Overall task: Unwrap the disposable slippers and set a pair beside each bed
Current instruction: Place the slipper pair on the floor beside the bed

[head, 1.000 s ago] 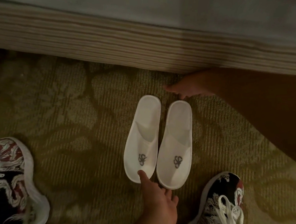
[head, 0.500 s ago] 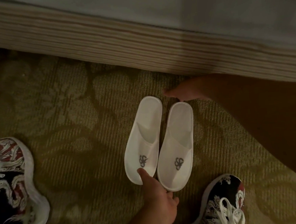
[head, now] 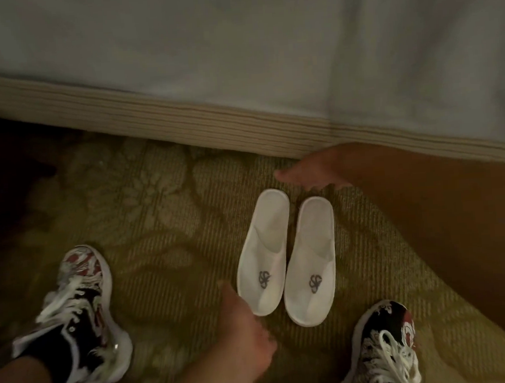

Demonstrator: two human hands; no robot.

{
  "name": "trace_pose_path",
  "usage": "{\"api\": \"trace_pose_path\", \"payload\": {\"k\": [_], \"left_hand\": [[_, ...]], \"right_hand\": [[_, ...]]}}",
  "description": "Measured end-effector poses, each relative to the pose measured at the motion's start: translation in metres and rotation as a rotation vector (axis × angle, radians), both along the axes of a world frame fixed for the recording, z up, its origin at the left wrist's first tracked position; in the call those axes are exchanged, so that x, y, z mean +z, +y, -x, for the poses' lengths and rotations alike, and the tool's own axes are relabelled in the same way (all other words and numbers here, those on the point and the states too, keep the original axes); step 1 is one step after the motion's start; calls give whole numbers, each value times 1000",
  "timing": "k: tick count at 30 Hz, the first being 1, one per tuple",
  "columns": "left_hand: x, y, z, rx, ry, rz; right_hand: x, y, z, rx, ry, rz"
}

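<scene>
Two white disposable slippers lie unwrapped and side by side on the patterned carpet, the left slipper (head: 264, 250) and the right slipper (head: 309, 259), each with a dark logo on its toe cover. Their heel ends point toward the bed (head: 236, 58). My left hand (head: 242, 326) sits by the toe of the left slipper, thumb up and fingers relaxed, holding nothing. My right hand (head: 312, 172) hovers just beyond the heel ends with its fingers stretched out, close to the bed's striped skirt (head: 180, 118).
My two patterned sneakers stand on the carpet (head: 164, 227), the left sneaker (head: 80, 317) well to the left of the slippers and the right sneaker (head: 387, 346) just below the right slipper. My right forearm crosses the right side. The room is dim.
My left hand has slid left off the gap between the slipper toes. The camera has pulled up and back, showing more of the bed. The slippers have stayed in place.
</scene>
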State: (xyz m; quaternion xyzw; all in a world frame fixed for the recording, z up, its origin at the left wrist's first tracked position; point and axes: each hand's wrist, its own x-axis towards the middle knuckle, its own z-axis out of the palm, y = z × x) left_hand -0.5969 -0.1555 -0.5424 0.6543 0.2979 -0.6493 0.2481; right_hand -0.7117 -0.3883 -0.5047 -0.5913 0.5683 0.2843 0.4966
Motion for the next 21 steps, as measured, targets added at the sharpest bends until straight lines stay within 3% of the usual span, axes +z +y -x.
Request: {"api": "trace_pose_path", "payload": {"k": [3, 9, 21], "left_hand": [[33, -16, -21, -29, -60, 127], [114, -11, -49, -88, -242, 188], [304, 43, -124, -89, -383, 523]], "right_hand": [[35, 16, -10, 7, 8, -31], [120, 52, -28, 47, -35, 137], [301, 173, -45, 143, -29, 363]]}}
